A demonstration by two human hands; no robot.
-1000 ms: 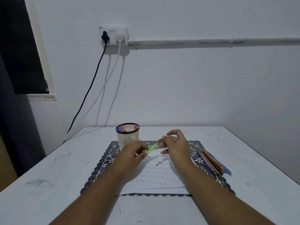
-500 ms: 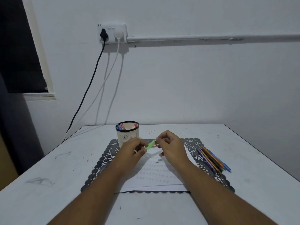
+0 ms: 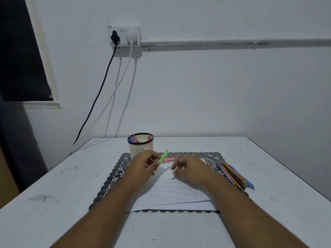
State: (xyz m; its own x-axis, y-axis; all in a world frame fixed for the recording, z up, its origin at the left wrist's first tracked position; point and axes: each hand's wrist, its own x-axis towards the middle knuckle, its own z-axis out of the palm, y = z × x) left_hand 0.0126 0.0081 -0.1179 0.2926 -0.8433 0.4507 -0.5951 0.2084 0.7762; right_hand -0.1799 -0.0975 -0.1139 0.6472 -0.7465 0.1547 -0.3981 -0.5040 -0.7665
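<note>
My left hand point(image 3: 145, 165) pinches a green mechanical pencil point(image 3: 164, 156), tip pointing up and to the right, above a dark lace mat point(image 3: 107, 181). My right hand point(image 3: 190, 170) hovers low over a white sheet of paper point(image 3: 179, 196), fingers loosely curled downward with nothing seen in them. Its fingertips are just above a small grey piece point(image 3: 173, 178) lying on the paper. A red pencil-lead case point(image 3: 169, 159) lies flat between the two hands, behind the right fingers.
A cream pen cup point(image 3: 140, 147) with several pens stands at the mat's back left. A bundle of coloured pens point(image 3: 234, 176) lies on the mat's right edge. The white table point(image 3: 53, 194) meets a wall with a socket point(image 3: 125, 35) and hanging cables.
My right hand let go of the red lead case, which now lies on the mat, and dropped toward the small grey piece on the paper. My left hand still holds the green pencil.
</note>
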